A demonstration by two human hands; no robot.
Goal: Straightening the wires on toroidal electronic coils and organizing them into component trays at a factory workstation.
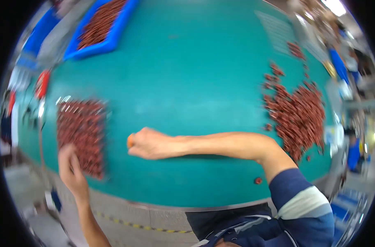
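Observation:
My left hand (pixel 72 169), blurred by motion, is at the lower left corner of a filled clear tray (pixel 105 123). Its fingers look stretched out over the edge, thumb apart. Rows of small dark red pieces (pixel 81 131) fill the tray. My right hand (pixel 152 144) is closed in a fist to the right of the tray, over the green tabletop (pixel 187 90). An orange thing (pixel 130 141) pokes out of this fist; its kind is hidden by the fingers.
A large heap of dark red pieces (pixel 298 115) lies at the right, with one loose piece (pixel 258 180) nearer me. A blue bin (pixel 113 41) of reddish-brown pieces stands far left. A red-handled tool (pixel 42 84) is left of the tray. A pale perforated sheet (pixel 276 31) lies far right.

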